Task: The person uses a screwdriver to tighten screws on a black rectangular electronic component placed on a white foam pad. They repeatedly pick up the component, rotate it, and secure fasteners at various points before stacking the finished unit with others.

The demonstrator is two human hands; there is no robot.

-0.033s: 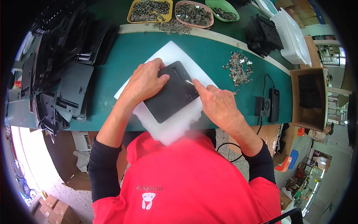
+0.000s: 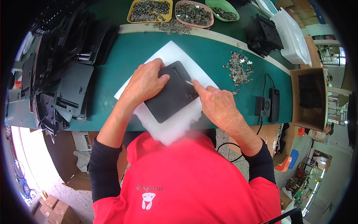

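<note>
A flat black plastic panel [image 2: 167, 99] with rounded corners and slots along its right side lies slantwise on a white foam sheet [image 2: 172, 52]. My left hand [image 2: 146, 80] grips the panel's upper left edge, thumb resting on its top face. At the slotted side, my right hand [image 2: 220, 105] has its index finger stretched onto the panel and the other fingers curled under. A small pale, shiny thing [image 2: 189, 82] shows at that fingertip; its kind is too small to tell. The palm hides whatever else the right hand may hold.
Small metal parts [image 2: 239, 69] lie piled at right, near a black power adapter [image 2: 274, 105]. Yellow [image 2: 170, 15], pink [image 2: 209, 24] and green [image 2: 209, 4] trays of metal parts stand at the back. Black panels [image 2: 74, 89] crowd the left; a cardboard box [image 2: 296, 99] stands right.
My right index fingertip has shifted very slightly on the panel. Otherwise the hands and the panel look the same.
</note>
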